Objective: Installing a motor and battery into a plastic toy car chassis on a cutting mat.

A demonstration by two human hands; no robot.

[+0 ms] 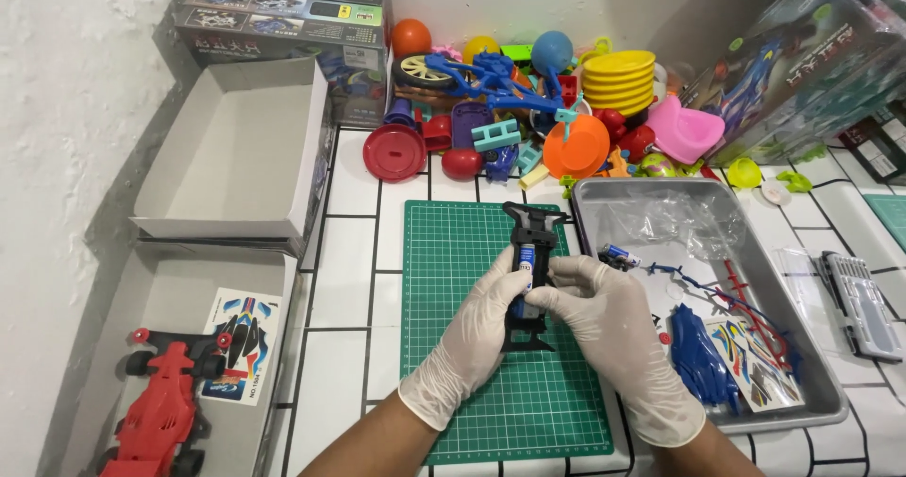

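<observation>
Both my hands wear pale gloves and meet over a green cutting mat [472, 251]. My left hand [477, 331] grips a black toy car chassis [531, 236] from the left side, held lengthwise above the mat. My right hand [613, 331] holds the chassis from the right, with its fingers on a small blue and white battery [527, 258] seated in the chassis. A second battery [618, 255] lies at the left edge of the metal tray [830, 397].
The metal tray on the right holds a blue car body [700, 359], a sticker sheet [750, 350], a parts frame and a clear bag. A red toy car [162, 406] lies in an open box lower left. Colourful plastic toys [538, 104] crowd the back. A grey tool case [859, 302] lies far right.
</observation>
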